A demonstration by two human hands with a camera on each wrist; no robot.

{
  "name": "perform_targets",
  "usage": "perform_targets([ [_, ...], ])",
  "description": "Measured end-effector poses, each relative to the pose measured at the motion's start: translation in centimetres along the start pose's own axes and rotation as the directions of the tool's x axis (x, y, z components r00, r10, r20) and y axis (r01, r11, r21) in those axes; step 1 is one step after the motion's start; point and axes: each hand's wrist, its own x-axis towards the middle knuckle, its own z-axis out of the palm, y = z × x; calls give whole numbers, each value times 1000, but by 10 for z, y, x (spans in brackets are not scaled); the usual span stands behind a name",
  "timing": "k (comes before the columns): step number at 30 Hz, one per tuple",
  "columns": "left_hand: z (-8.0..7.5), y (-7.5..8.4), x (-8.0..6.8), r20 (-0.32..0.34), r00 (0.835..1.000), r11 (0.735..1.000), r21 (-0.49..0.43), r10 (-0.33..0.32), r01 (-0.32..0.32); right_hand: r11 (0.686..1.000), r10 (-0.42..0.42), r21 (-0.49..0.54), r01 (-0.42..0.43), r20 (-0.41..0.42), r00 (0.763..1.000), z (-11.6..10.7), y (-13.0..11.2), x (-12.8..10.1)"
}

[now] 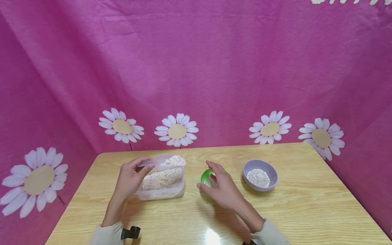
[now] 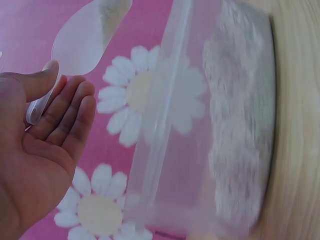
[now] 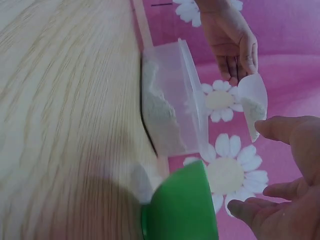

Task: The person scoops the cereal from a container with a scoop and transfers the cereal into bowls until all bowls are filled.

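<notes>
Head view: I have a pink cloth (image 1: pixel 196 68) printed with white daisies (image 1: pixel 177 131) standing behind the tub (image 1: pixel 160 195) and to both sides of it, and under the tub a wood-grain table (image 1: pixel 306 204). The tub is see-through, lidless, with pale flakes (image 1: pixel 162 178) heaped inside.

To the right of the tub I see the right hand (image 1: pixel 222 189), thumb and fingers spread well apart, with nothing in its grasp. On the tub's left is the left hand (image 1: pixel 131 177), raised beside the rim; I read its grip as a light pinch, thumb closed down against the forefinger side, while my left wrist camera shows the other fingers loosely bent rather than wrapped round anything.

The purple bowl (image 1: pixel 258 164) sits farther right of the tub, a mound of flakes in its bottom. The green bowl (image 1: pixel 206 174) stands between it and the tub, partly hidden by the right hand, with some pale contents showing.

The scoop (image 1: pixel 160 161) is what the left hand pinches. I have it above the tub's rim and apart from it, its wide end pointing away from the fingers, to the right. The handle (image 2: pixel 35 112) runs under the thumb, its holed end toward the palm. Flakes lie toward the scoop's far tip, well clear of the pinch.
</notes>
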Motion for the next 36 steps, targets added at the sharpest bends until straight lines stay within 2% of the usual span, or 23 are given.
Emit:
perform_targets([
  [7, 34, 10, 11, 32, 999, 999, -54, -4, 6, 997, 22, -76, -24, -26, 999, -24, 13, -13],
  [16, 79, 23, 21, 70, 997, 994, -111, 30, -22, 999, 11, -33, -12, -45, 999, -52, 29, -23],
  [25, 125, 45, 29, 118, 988, 986, -144, 97, -79, 987, 24, -157, -39, -93, 995, -84, 41, -34],
  [29, 145, 55, 34, 156, 981, 985, -143, 118, -95, 981, -13, -193, -19, -161, 987, -99, 50, -39],
  [32, 158, 62, 36, 183, 974, 985, -129, 137, -114, 967, -45, -253, -12, -216, 975, -110, 57, -43],
  [36, 173, 69, 37, 222, 963, 984, -124, 150, -125, 946, -53, -322, -29, -245, 968, -124, 66, -50],
])
